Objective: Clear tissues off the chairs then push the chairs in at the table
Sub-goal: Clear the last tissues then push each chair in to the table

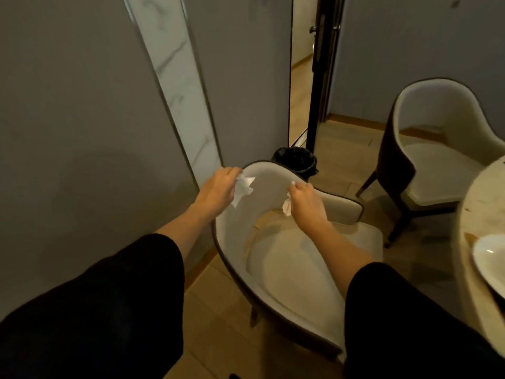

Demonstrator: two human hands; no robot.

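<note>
A cream armchair [284,258] with a dark brown outer shell stands below me, its curved back toward the wall. My left hand [218,190] holds a crumpled white tissue [243,187] over the top of the chair's back. My right hand [303,199] is closed on another white tissue [287,205] above the right side of the backrest. The seat itself shows no tissue. A second matching chair [437,149] stands further right, its seat bare. The pale table [475,214] edge curves in at the right.
A bin lined with a black bag [296,160] sits on the floor just behind the near chair. A white dish [489,258] rests on the table edge. The grey wall with a marble strip [175,77] is at left; a doorway [303,69] opens beyond.
</note>
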